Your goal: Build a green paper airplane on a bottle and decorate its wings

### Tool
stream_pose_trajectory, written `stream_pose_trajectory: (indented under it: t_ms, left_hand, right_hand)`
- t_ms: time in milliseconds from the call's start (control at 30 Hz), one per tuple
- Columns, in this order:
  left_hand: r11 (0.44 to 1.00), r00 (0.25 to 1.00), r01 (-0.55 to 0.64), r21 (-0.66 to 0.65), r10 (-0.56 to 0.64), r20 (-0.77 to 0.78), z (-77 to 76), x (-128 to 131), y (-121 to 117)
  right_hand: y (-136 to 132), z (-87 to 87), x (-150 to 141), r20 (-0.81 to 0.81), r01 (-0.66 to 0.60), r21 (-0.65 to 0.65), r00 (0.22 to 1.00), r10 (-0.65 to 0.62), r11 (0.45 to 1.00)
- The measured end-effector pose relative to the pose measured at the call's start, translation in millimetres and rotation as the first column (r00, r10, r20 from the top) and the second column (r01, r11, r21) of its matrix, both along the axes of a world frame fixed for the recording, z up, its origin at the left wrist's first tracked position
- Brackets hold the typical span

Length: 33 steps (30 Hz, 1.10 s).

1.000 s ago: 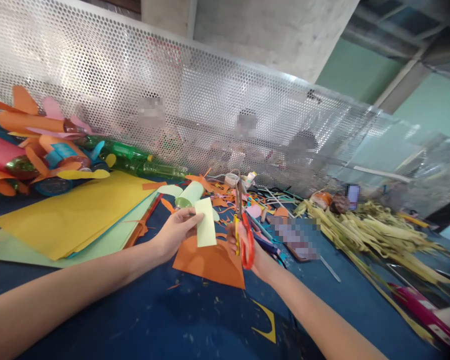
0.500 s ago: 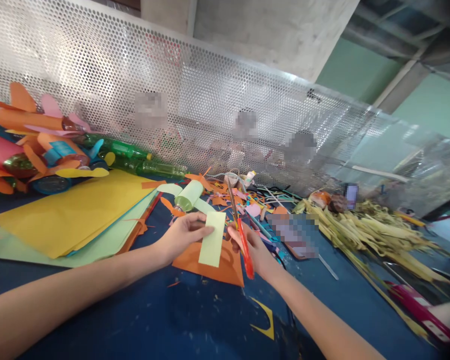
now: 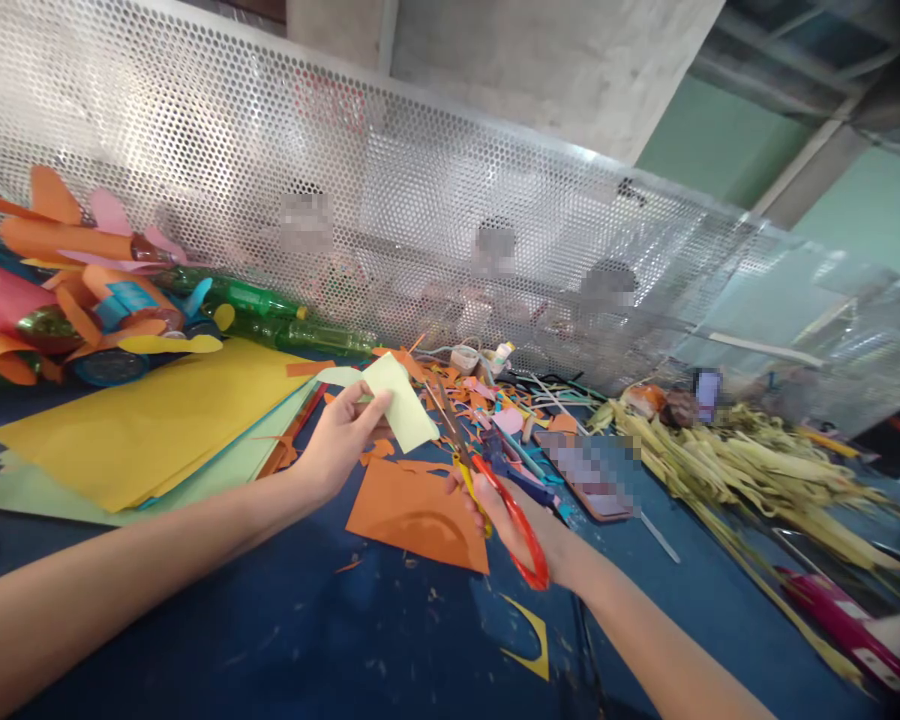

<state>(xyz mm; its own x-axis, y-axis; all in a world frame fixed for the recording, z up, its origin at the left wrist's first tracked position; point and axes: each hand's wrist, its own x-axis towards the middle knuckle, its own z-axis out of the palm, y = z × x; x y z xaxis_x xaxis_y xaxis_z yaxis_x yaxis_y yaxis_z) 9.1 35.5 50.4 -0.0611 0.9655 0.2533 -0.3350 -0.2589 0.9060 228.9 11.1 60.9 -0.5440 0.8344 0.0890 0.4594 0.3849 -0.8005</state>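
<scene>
A pale green strip of paper [image 3: 403, 405] is pinched in my left hand [image 3: 345, 430], raised above the table and tilted. My right hand [image 3: 499, 510] grips a pair of scissors [image 3: 457, 432] with one red and one yellow handle; the blades point up and away, just right of the paper. Beneath my hands lies an orange sheet of paper [image 3: 412, 515]. The pale green paper-wrapped bottle behind my left hand is mostly hidden, with one pale paper flap [image 3: 337, 377] showing.
Yellow sheets [image 3: 142, 420] lie stacked over green ones at left, beside paper-covered bottle models [image 3: 105, 290]. Paper scraps [image 3: 487, 395], a phone [image 3: 589, 475] and dried husk strips [image 3: 742, 460] lie to the right. A perforated screen [image 3: 420, 180] stands behind.
My left hand has lifted and turned the pale green strip up and to the left, covering the wrapped bottle. The scissors have swung to a left-leaning angle, with the handles lower and further right.
</scene>
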Motion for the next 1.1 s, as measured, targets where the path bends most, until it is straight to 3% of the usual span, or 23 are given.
stream_pose_trajectory:
  t_ms: [233, 467, 1100]
  left_hand:
    - [0.997, 0.999, -0.046, 0.062, 0.047, -0.010, 4.9, -2, 0]
    - [0.995, 0.998, -0.053, 0.079, 0.054, -0.011, 3.8, -2, 0]
    - [0.994, 0.987, -0.083, 0.069, 0.091, -0.131, 9.1, 2, -10]
  right_hand:
    - [-10, 5.7, -5, 0.147, -0.091, 0.070, 0.986, 0.080, 0.993]
    - [-10, 8.5, -4, 0.140, -0.092, 0.052, 0.987, 0.084, 0.994]
    - [-10, 10.2, -10, 0.218, -0.103, 0.153, 0.974, 0.068, 0.983]
